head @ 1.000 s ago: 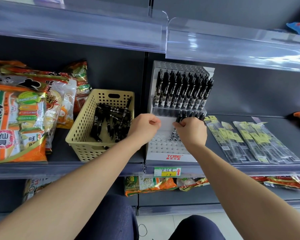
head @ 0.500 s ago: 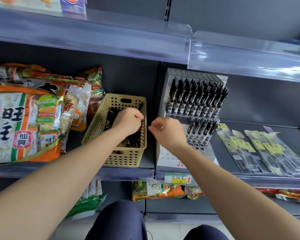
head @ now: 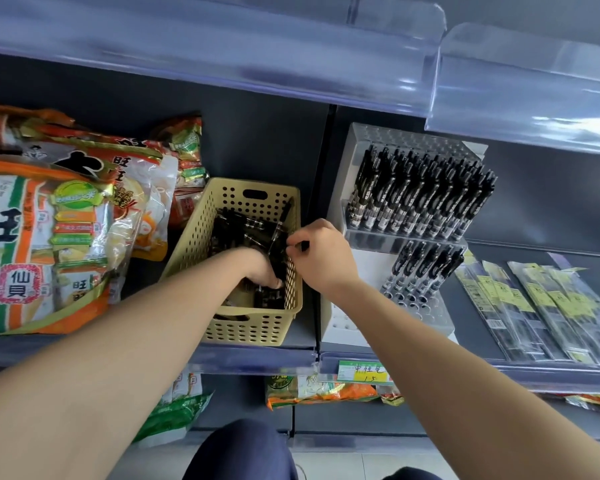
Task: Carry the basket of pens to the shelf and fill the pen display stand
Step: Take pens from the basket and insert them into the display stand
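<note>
A: Looking for the basket [head: 191, 244].

B: Sits on the shelf [head: 257, 356], just left of the stand [head: 361, 261], heaped with loose black pens [head: 243, 230].

A: And the hands?

B: Left hand [head: 262, 268]: plunged into the heap, fingers curled down; cannot tell whether gripping anything. Right hand [head: 323, 258]: poised over the basket's right rim, pinching a black pen [head: 305, 244] at the fingertips.

A: Around that?

B: Crowded on the left by snack bags [head: 49, 237], close against the basket's left wall. Parted from the stand by a dark upright [head: 317, 317]. On the stand: a full row [head: 420, 192] up high, a short row [head: 426, 268] lower down, open holes [head: 409, 306] in front of that. Further right, flat sleeved packs [head: 534, 299].

A: Anything in the way?

B: Overhead, a clear strip [head: 222, 53] on the shelf above, jutting out over basket and stand. Between right hand and holes: the basket's right rim and the upright.

A: Edges, room?

B: Basket's near wall set just back from the shelf lip. Price tag [head: 361, 370] clipped to that lip below the stand. Open air above the basket, up to the strip. Bare white base on the stand's left, beside the short row.
</note>
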The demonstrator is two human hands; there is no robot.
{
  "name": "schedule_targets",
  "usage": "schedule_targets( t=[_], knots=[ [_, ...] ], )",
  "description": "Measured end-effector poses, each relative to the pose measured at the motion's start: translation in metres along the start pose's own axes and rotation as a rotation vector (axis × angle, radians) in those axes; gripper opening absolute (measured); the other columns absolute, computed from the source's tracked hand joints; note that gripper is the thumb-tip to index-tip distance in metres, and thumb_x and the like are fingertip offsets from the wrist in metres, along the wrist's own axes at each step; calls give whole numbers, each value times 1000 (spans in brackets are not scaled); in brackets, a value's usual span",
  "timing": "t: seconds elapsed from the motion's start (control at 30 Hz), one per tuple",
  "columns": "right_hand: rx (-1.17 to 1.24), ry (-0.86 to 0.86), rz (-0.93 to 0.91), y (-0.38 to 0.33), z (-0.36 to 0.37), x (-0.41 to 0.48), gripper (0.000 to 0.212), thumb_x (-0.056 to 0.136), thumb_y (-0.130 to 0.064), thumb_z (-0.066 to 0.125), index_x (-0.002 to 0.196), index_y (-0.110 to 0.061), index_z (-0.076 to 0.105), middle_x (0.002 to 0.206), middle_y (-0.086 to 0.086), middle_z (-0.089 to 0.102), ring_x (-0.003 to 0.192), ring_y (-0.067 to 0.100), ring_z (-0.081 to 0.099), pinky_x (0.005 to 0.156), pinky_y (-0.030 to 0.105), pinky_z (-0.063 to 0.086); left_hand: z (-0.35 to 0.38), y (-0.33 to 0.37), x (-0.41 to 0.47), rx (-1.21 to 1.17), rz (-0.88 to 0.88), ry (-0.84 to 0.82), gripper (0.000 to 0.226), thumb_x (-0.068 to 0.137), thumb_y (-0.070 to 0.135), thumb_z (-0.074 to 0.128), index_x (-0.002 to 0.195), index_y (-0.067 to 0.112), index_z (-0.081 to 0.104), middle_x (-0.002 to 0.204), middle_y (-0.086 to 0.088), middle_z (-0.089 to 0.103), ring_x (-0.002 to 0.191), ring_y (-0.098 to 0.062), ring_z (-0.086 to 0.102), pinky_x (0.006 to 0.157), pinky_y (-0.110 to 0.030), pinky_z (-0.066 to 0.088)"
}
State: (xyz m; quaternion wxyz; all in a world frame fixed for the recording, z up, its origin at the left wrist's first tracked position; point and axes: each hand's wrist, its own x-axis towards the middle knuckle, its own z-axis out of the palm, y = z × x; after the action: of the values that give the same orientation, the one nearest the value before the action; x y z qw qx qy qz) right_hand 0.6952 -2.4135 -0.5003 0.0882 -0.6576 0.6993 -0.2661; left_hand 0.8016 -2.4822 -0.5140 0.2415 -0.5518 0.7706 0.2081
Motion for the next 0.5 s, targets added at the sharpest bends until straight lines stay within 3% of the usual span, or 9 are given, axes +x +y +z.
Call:
schedule_targets(
  t=[0.13,0.2,0.33,0.4,0.5],
  knots=[
    [10,27,-14,2,2,3,21,90,-17,58,105,-19,72,116,2,55,97,20,60,81,25,47,6,-4,31,77,-64,20,90,82,66,46,151,13,24,154,-11,29,140,-32,31,114,-42,30],
    [9,37,-14,2,3,4,21,90,-16,57,104,-19,73,115,3,55,97,20,60,80,27,48,8,-5,35,-10,-94,50,94,80,62,56,150,8,23,153,-12,29,141,-34,29,113,-42,29],
    [-2,51,-14,0,6,5,22,90,-14,55,102,-16,73,115,4,54,93,23,61,78,31,52,10,-8,51,-89,-192,98,132,62,70,64,152,13,-14,159,-18,-2,143,-42,13,113,-48,30],
    [-4,50,-6,-1,6,5,22,91,-14,54,103,-17,73,116,3,53,91,23,62,77,32,52,10,-8,63,-96,-219,87,136,59,66,67,151,11,-16,157,-22,-4,141,-44,17,110,-48,34],
    [-13,39,-1,-1,5,4,23,90,-13,53,101,-19,72,114,4,55,93,23,61,77,31,52,9,-7,49,-107,-242,105,125,73,40,72,147,4,-23,154,-29,2,138,-42,27,104,-44,43]
  ],
)
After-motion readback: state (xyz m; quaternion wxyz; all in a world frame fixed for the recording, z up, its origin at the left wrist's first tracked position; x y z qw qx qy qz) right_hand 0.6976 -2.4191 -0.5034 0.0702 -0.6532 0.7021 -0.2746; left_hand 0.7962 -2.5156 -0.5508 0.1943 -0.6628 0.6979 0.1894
